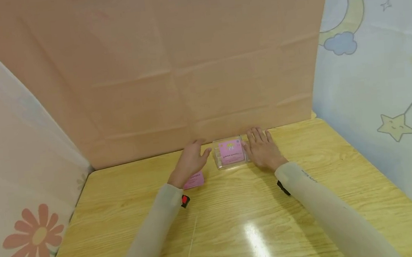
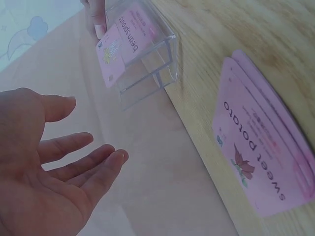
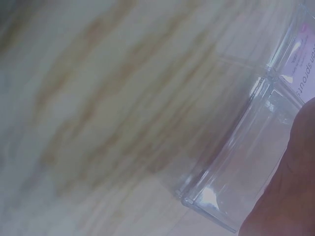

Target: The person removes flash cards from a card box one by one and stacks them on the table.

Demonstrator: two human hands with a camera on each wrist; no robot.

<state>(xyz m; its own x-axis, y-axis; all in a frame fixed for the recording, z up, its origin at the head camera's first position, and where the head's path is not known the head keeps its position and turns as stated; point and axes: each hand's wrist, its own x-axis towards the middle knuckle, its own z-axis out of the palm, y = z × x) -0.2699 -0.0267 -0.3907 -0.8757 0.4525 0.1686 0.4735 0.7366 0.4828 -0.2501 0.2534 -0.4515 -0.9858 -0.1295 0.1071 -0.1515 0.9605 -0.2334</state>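
Note:
A clear plastic box [image 1: 217, 160] stands on the table near its back edge, with a pink "bean sprouts" card [image 1: 232, 153] at its top. My right hand [image 1: 262, 149] lies over the box's right end, fingers extended towards the back. In the left wrist view, fingers of that hand touch the card's edge [image 2: 109, 61]. To the left of the box, my left hand [image 1: 190, 161] hovers with relaxed fingers and nothing in them. A small stack of pink cards, "sweet potato" on top [image 2: 256, 157], lies by the left wrist, partly hidden by it in the head view.
A peach-coloured cloth [image 1: 185, 72] rises right behind the wooden table [image 1: 123, 204]. Patterned cloths hang at the left [image 1: 14, 165] and right [image 1: 382, 85] sides. Bare wood and a bright reflection show in front of the box.

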